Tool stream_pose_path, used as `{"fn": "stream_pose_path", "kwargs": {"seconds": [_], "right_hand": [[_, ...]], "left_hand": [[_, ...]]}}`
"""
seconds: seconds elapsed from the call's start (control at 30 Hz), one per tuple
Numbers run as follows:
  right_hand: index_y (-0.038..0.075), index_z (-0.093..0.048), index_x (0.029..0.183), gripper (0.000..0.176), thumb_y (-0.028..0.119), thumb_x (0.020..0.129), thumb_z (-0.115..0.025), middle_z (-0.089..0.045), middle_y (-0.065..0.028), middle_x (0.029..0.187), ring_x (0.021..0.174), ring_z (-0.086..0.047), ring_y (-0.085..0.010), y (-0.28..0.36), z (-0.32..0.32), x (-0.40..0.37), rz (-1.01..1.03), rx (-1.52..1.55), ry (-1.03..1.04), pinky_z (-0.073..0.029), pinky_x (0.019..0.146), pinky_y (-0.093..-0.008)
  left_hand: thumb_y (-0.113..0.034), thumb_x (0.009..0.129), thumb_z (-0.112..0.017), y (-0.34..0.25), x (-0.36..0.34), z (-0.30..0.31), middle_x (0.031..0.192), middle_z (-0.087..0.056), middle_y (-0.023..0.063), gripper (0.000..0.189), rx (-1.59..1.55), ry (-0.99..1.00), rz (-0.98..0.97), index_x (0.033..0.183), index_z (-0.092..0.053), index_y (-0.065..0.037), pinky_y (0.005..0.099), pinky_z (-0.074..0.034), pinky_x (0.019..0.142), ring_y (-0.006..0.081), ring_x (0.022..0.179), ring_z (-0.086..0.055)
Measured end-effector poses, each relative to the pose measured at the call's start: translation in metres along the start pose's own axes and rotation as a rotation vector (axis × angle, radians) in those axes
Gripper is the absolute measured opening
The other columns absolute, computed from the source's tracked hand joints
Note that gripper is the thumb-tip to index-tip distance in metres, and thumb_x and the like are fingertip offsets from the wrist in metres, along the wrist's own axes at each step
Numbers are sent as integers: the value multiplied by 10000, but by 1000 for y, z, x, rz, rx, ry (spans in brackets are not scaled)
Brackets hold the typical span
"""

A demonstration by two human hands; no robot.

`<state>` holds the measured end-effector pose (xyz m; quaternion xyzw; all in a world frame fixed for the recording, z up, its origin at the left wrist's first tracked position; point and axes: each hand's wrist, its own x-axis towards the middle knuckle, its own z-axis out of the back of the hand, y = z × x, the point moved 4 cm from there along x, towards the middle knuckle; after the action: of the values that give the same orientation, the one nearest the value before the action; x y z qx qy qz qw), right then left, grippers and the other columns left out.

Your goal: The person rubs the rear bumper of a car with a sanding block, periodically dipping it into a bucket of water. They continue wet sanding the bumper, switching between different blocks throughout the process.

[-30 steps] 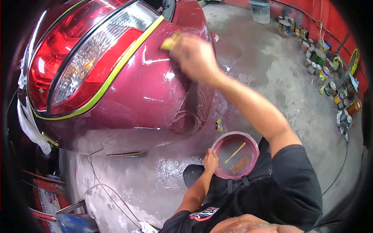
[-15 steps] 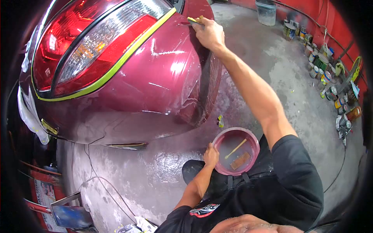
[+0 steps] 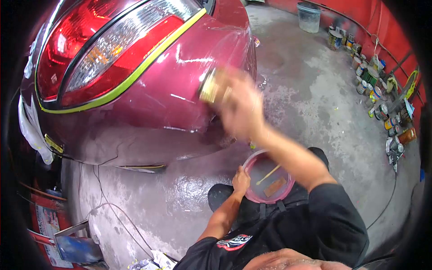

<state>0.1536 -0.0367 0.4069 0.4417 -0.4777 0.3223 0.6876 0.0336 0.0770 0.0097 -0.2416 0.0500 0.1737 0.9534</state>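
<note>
My right hand (image 3: 243,105) is blurred by motion in front of the car's dark red rear panel (image 3: 166,85), its fingers round a yellowish-brown block (image 3: 215,86). Whether the block touches the paint cannot be made out. Yellow-green tape (image 3: 130,82) edges the tail light (image 3: 112,49). My left hand (image 3: 241,181) grips the left rim of a round pink basin (image 3: 288,189) at my lap. Cloudy water, a thin yellow stick (image 3: 268,174) and a brown rectangular block (image 3: 275,186) are in the basin.
Paint cans (image 3: 370,75) line the red wall (image 3: 393,27) at the right, with a grey bucket (image 3: 308,18) further back. A cable (image 3: 123,215) crosses the wet, stained floor at the left. A blue panel (image 3: 80,249) stands at the lower left.
My right hand has come down and slightly left from the panel's upper edge, with its block now showing broadside. My left hand stays on the basin rim; the view has shifted slightly.
</note>
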Motion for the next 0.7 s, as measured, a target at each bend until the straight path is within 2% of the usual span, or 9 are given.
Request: {"fn": "stream_pose_path", "kwargs": {"seconds": [0.07,0.13,0.2,0.27,0.37,0.4,0.53,0.6,0.7], "right_hand": [[31,-714,1040,214,90,835,-718,-643,-181,1233,1124,-632,-351,12,-2,-27,99,195,-83,-532,924,-431],[44,-715,1049,216,127,849,-711,-670,-190,1179,1053,-665,-331,-46,-6,-2,7,-21,-131,-539,879,-387],[60,-712,1062,232,199,878,-685,-692,-205,1101,982,-686,-333,-142,-18,27,-510,-82,31,-536,833,-377],[68,-707,1052,245,249,893,-660,-701,-207,967,904,-687,-353,-165,-23,44,-760,-22,-92,-528,797,-405],[25,-710,1012,182,99,846,-687,-676,-209,1121,1030,-665,-384,-79,-14,11,-362,53,-119,-528,871,-424],[13,-705,978,170,21,808,-698,-673,-186,1145,1058,-659,-386,-23,-4,-6,61,-2,-100,-533,897,-446],[24,-714,1066,247,70,823,-716,-660,-208,1197,1075,-655,-354,-43,-11,3,37,120,-124,-523,939,-412],[35,-693,1104,251,139,875,-694,-679,-192,1155,1027,-668,-351,-108,-10,28,-551,144,-80,-527,904,-369],[39,-674,1123,269,211,915,-665,-687,-194,1112,997,-679,-335,-148,-12,26,-323,-70,-168,-529,849,-362]], "left_hand": [[-338,1005,-454,4,-4,-4,1093,-642,285,384,-67,0,-69,1201,-512,-12,532,-528,803,461,960,-648],[-337,1006,-454,4,-6,1,1075,-647,286,386,-7,4,-23,1201,-510,-8,532,-526,805,465,949,-649],[-336,1006,-455,1,-10,-2,1058,-653,287,389,24,22,37,1200,-508,-3,532,-525,806,468,938,-651],[-331,1008,-447,4,-4,-4,1043,-656,290,391,-26,52,14,1206,-503,1,540,-525,806,471,922,-653],[-328,1009,-442,4,-4,-5,1054,-653,292,398,-9,-59,-72,1220,-494,6,546,-527,798,467,914,-656],[-328,1009,-442,10,-2,-10,1054,-653,292,398,-9,-56,-73,1220,-494,6,546,-527,798,467,914,-656],[-327,1008,-443,7,-1,-9,1072,-647,294,375,-24,-40,-69,1199,-496,-9,552,-525,798,466,925,-654],[-331,1007,-445,10,-10,-1,1072,-647,294,376,49,-70,-39,1202,-496,-14,557,-524,796,468,921,-654],[-343,1004,-445,2,6,-4,1083,-643,297,397,15,7,-36,1237,-490,-25,563,-519,810,475,927,-649]]}}
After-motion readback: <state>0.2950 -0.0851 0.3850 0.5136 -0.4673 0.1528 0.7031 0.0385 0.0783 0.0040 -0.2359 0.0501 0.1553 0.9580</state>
